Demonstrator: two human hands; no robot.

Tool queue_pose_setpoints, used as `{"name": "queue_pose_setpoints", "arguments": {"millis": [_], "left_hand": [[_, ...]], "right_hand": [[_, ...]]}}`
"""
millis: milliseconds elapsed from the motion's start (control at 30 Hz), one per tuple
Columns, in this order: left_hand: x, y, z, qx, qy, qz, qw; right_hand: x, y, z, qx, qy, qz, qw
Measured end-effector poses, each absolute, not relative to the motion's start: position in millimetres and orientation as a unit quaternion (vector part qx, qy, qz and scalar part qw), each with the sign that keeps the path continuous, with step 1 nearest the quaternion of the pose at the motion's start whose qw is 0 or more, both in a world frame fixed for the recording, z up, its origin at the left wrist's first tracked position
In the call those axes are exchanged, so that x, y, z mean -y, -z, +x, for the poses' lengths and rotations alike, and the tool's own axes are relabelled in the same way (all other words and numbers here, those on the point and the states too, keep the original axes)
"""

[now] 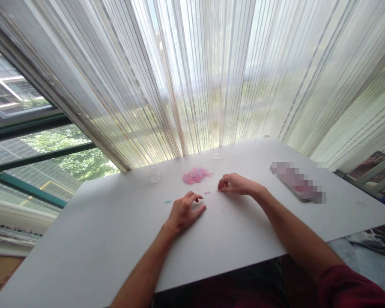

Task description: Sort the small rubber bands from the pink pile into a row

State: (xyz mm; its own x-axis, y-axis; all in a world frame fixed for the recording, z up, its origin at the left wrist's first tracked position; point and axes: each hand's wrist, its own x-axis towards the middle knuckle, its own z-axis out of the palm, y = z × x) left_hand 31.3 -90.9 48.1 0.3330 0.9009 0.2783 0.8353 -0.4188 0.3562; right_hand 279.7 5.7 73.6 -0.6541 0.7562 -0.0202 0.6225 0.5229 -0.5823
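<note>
My left hand (184, 210) rests on the white table (108, 239) with thumb and forefinger apart and nothing visible between them. A small pink strip (207, 193) lies just beyond its fingertips, between my two hands. To the left of that hand is a small blue strip (168, 201). My right hand (234, 184) is closed at the tabletop, fingers curled and tips together; whatever they may hold is too small or hidden to make out. Beyond both hands sits a loose pile of thin pink and pastel strips (196, 175).
One clear round dish (154, 174) stands left of the pile, and another clear dish (217, 155) is near the table's far edge. A flat, partly blurred object (296, 182) lies to the right. Sheer striped curtains (205, 85) hang behind the table.
</note>
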Motion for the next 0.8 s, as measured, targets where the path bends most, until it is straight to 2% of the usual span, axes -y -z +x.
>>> {"name": "queue_pose_setpoints", "arguments": {"millis": [333,533,800], "left_hand": [[87,-42,25,-0.489,-0.209,0.846,0.040],[88,-46,23,-0.465,-0.216,0.857,0.056],[90,-50,26,-0.517,-0.221,0.824,0.075]], "right_hand": [[-5,-68,276,0.870,-0.276,-0.385,0.140],[-5,-67,275,0.872,-0.271,-0.382,0.142],[-3,-78,281,0.861,-0.266,-0.407,0.145]]}}
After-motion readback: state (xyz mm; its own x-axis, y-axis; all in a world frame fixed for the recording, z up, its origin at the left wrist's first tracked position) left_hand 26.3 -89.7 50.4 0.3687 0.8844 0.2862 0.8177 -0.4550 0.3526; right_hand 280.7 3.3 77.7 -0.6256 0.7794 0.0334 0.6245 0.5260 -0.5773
